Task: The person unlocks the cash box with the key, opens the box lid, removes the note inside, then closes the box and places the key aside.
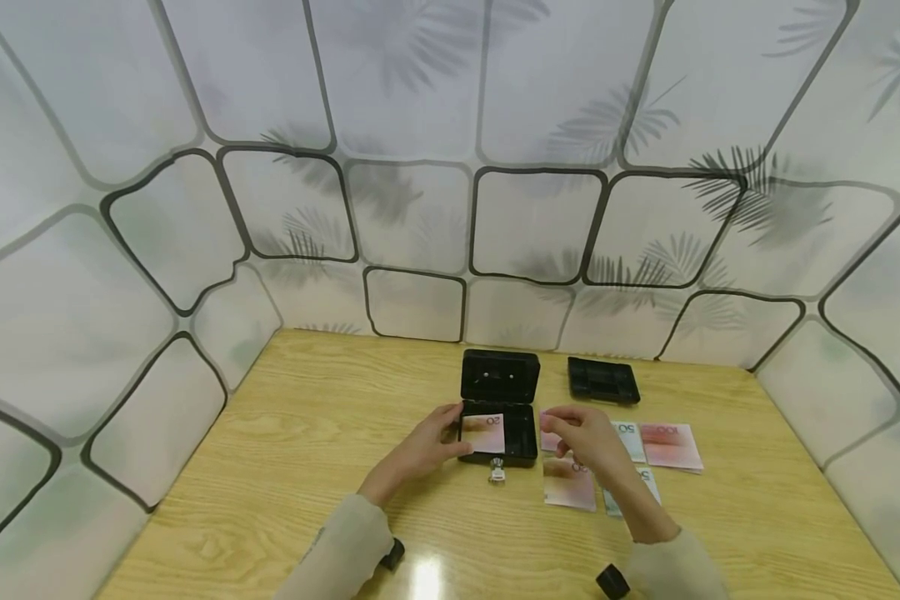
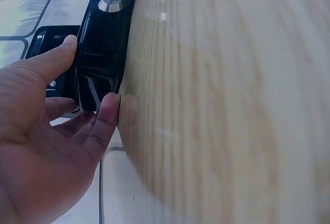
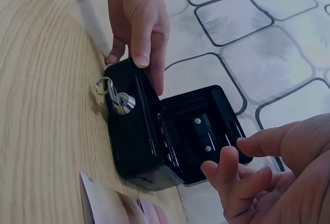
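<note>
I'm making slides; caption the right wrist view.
Left hand gripping an open black box, key ring at its lock, right hand nearby.

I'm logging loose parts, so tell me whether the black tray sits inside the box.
No, the black tray lies on the table, apart from the open box.

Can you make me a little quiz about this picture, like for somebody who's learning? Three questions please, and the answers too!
1. True or false: the lid of the black box is shut.
2. Pick one: which number shows on the banknote inside the box? A) 50 B) 20 C) 100
3. Which of the person's hands grips the box?

Key: 1. False, it stands open. 2. B. 3. The left hand.
</note>
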Available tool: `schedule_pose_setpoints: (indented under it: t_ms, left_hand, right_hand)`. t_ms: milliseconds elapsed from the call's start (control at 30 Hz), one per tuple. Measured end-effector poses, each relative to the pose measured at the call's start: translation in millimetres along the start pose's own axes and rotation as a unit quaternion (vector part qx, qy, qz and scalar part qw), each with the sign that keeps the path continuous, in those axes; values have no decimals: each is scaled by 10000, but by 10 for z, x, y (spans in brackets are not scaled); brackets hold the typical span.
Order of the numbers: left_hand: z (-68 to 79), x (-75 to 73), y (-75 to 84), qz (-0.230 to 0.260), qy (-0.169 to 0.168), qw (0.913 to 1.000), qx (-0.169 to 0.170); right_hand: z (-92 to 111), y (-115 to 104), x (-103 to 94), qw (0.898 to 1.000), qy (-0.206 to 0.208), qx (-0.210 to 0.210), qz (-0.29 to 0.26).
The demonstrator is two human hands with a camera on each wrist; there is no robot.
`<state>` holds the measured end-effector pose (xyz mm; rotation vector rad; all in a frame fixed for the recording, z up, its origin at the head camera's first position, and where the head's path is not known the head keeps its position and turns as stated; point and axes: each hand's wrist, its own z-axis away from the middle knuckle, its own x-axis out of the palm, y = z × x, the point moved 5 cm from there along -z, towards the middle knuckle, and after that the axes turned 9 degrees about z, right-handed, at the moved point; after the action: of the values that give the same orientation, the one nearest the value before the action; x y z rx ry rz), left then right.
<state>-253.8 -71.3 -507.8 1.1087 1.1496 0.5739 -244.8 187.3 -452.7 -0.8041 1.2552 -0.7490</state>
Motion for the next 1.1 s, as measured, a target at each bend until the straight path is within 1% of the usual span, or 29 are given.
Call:
schedule_pose_setpoints:
  t_ms: [200, 367, 633, 767, 933, 1100]
  left_hand:
    - [6, 1, 3, -15, -18, 10000, 28]
    - [13, 1, 13, 0, -26, 10000, 21]
    - [18, -1, 22, 32, 1, 10000, -29]
    - [12, -6, 25, 50, -5, 10000, -83]
    - [4, -10, 26, 102, -27, 9999, -110]
    - [2, -7, 23, 114, -23, 9999, -4]
  right_hand:
    - [-58, -25, 115, 9999, 33, -43, -153]
    - [-112, -29, 202, 9999, 33, -11, -139]
    - [-180, -5, 375, 9997, -148, -45, -212]
    - [-202, 5, 453, 9997, -232, -14, -125]
    - [-209, 13, 508, 9993, -337, 102, 140]
    - [-196, 0, 530, 9988, -385, 211, 233]
